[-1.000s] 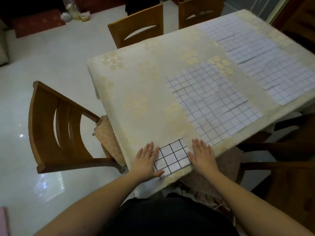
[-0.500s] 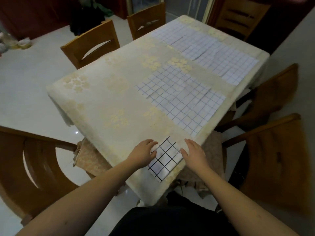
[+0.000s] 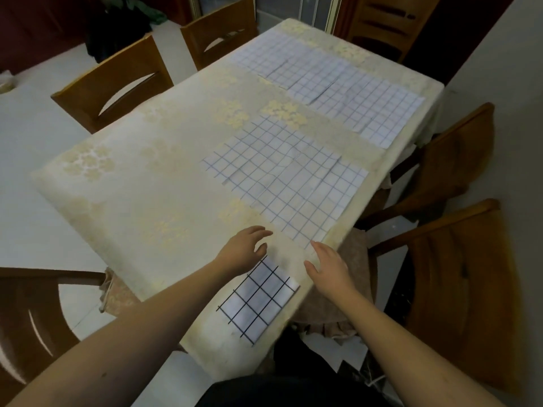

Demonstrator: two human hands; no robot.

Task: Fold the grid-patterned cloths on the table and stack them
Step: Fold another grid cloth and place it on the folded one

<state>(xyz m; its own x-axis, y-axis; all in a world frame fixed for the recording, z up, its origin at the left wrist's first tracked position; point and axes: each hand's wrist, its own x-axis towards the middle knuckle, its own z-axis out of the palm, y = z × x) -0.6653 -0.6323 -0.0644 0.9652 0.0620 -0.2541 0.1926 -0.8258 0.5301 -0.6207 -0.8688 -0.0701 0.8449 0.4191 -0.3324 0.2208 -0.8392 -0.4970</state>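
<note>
A small folded grid-patterned cloth (image 3: 259,298) with bold black lines lies at the near corner of the table (image 3: 147,186). Beyond it, several unfolded grid cloths (image 3: 288,174) lie flat and overlapping in the middle. More unfolded cloths (image 3: 335,83) cover the far right end. My left hand (image 3: 242,250) hovers just past the folded cloth's far edge, fingers apart, holding nothing. My right hand (image 3: 330,267) is to the right of the folded cloth, near the table's edge, fingers apart and empty, its fingertips close to the nearest unfolded cloth's corner.
A cream floral tablecloth covers the table. Wooden chairs stand around it: two on the far left side (image 3: 117,80) (image 3: 223,27), one near left (image 3: 26,312), two on the right (image 3: 458,160) (image 3: 458,289), one at the far end (image 3: 388,22).
Both hands have lifted off the folded cloth and moved forward toward the unfolded cloths. The folded cloth stays at the near corner. The camera has swung to the right.
</note>
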